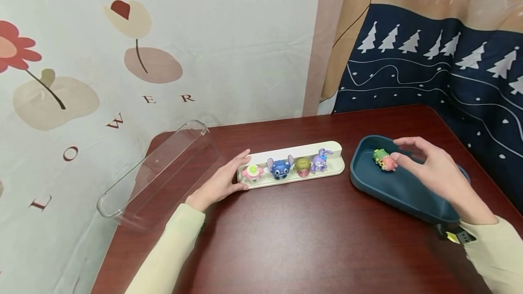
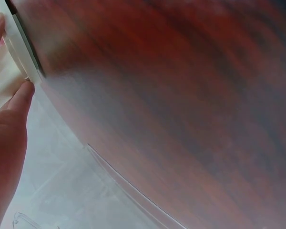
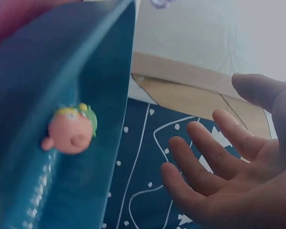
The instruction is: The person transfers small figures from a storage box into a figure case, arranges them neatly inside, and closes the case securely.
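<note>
My left hand (image 1: 222, 179) grips the left end of a white display base (image 1: 294, 183), thumb at the front and fingers at the back. On this base stand several small figurines: a pink-and-white one (image 1: 252, 173), a blue big-eared one (image 1: 280, 169), an olive-green one (image 1: 303, 167) and a purple rabbit (image 1: 319, 161). Over a dark blue tray (image 1: 400, 203) hovers my right hand (image 1: 435, 169), fingers spread and slightly bent, holding nothing. Close to its thumb, a pink-and-green figurine (image 1: 385, 160) lies in the tray; the right wrist view shows this figurine's round pink body (image 3: 71, 133).
A clear plastic cover (image 1: 153, 171) stands at the table's left end. Behind the dark red wooden table (image 1: 310, 235) hang a pale flower-print cloth (image 1: 245, 58) and a navy cloth with white trees (image 1: 408, 71). A dark band (image 1: 457, 235) circles my right wrist.
</note>
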Demonstrator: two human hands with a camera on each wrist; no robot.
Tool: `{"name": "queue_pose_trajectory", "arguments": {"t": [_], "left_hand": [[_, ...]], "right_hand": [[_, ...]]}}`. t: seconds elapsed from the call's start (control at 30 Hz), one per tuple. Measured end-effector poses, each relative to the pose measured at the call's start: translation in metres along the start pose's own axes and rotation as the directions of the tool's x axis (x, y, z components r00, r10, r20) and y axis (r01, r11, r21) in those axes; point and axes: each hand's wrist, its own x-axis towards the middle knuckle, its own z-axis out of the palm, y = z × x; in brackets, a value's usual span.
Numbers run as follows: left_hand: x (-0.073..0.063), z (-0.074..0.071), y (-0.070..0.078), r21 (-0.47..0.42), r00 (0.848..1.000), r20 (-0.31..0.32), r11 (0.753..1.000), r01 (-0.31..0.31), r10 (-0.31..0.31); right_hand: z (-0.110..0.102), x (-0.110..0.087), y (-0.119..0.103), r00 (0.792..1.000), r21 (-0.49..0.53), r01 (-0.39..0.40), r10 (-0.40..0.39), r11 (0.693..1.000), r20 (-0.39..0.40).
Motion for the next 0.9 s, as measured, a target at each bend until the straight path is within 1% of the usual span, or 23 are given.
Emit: {"name": "queue_pose_trajectory", "arguments": {"t": [0.13, 0.27, 0.4, 0.53, 0.6, 0.73, 0.8, 0.9], "left_hand": [[0.0, 0.001, 0.0, 0.012, 1.0, -0.005, 1.0, -0.006, 0.006], [0.0, 0.001, 0.0, 0.015, 1.0, -0.009, 1.0, -0.011, 0.012], [0.001, 0.0, 0.0, 0.01, 1.0, -0.008, 1.0, -0.016, 0.016], [0.001, 0.0, 0.0, 0.008, 1.0, -0.006, 1.0, -0.021, 0.021], [0.001, 0.0, 0.0, 0.008, 1.0, -0.006, 1.0, -0.02, 0.02], [0.001, 0.0, 0.0, 0.01, 1.0, -0.005, 1.0, -0.011, 0.011], [0.001, 0.0, 0.0, 0.008, 1.0, -0.002, 1.0, -0.007, 0.007], [0.0, 0.0, 0.0, 0.007, 1.0, -0.001, 1.0, -0.004, 0.004]], "right_hand": [[-0.009, 0.007, 0.001, 1.0, -0.028, 0.001, 0.0, 1.0, 0.03], [-0.02, 0.016, 0.004, 0.996, -0.03, 0.022, -0.019, 0.999, 0.084], [-0.028, 0.026, 0.011, 0.988, -0.024, 0.041, -0.037, 0.999, 0.15], [-0.027, 0.035, 0.019, 0.97, -0.016, 0.061, -0.056, 0.998, 0.237], [-0.025, 0.039, 0.023, 0.955, -0.008, 0.075, -0.07, 0.997, 0.289], [-0.019, 0.048, 0.028, 0.925, 0.01, 0.073, -0.071, 0.997, 0.374], [-0.016, 0.05, 0.029, 0.915, 0.014, 0.068, -0.068, 0.998, 0.398], [-0.013, 0.052, 0.03, 0.906, 0.016, 0.084, -0.083, 0.996, 0.415]]}}
